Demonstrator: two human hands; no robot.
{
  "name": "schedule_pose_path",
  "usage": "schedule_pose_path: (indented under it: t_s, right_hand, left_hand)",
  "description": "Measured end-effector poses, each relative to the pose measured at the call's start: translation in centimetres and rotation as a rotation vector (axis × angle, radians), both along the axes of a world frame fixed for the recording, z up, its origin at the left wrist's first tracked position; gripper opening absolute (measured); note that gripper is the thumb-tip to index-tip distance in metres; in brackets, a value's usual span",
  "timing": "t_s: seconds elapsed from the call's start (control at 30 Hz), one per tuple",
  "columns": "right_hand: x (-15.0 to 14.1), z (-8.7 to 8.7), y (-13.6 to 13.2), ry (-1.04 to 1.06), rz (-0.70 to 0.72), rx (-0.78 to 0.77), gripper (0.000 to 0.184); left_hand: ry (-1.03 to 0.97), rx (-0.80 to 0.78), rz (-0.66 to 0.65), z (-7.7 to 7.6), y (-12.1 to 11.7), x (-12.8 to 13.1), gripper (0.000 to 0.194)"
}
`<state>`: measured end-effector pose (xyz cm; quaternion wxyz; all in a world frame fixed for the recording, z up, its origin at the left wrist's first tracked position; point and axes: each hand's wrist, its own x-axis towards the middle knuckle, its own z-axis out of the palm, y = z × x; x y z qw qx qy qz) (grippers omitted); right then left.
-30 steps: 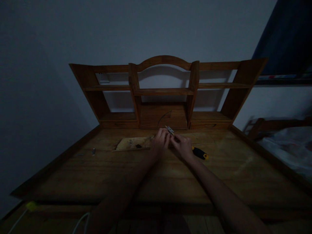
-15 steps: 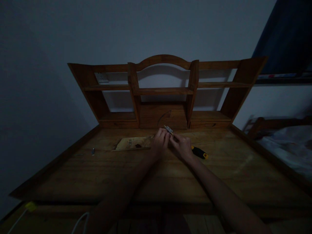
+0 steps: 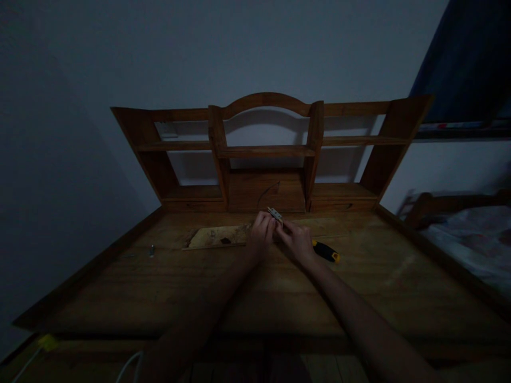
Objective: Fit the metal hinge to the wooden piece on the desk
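Pinching one small pale piece [image 3: 275,214] are one left hand [image 3: 261,232] and one right hand [image 3: 300,243], beside one dark handle [image 3: 326,251]

A wooden desk [image 3: 275,298] with a shelf unit [image 3: 265,152] beside a bed [image 3: 469,229] marks this dim room as a bedroom.

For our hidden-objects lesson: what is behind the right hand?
A black-and-yellow handle pokes out from behind the right hand, on the wooden desktop. Anything beyond its left end is covered by the hand, unseen.
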<state>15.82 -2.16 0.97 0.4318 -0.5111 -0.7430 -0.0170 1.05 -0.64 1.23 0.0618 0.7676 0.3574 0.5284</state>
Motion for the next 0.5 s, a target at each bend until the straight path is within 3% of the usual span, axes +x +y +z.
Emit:
schedule_pose_path:
  t_s: [0.13,0.33,0.5]
  right_hand:
    - [0.05,0.11,-0.09,0.01,0.011,0.008,0.033]
    - [0.01,0.22,-0.18,0.017,0.021,0.008,0.029]
    - [0.05,0.05,-0.06,0.03,0.023,0.033,0.031]
  left_hand:
    - [-0.013,0.006,-0.023,0.08,-0.2,-0.01,0.015]
    - [-0.038,-0.023,-0.022,0.16,-0.24,0.04,0.024]
    - [-0.01,-0.047,-0.058,0.42,-0.57,-0.12,0.015]
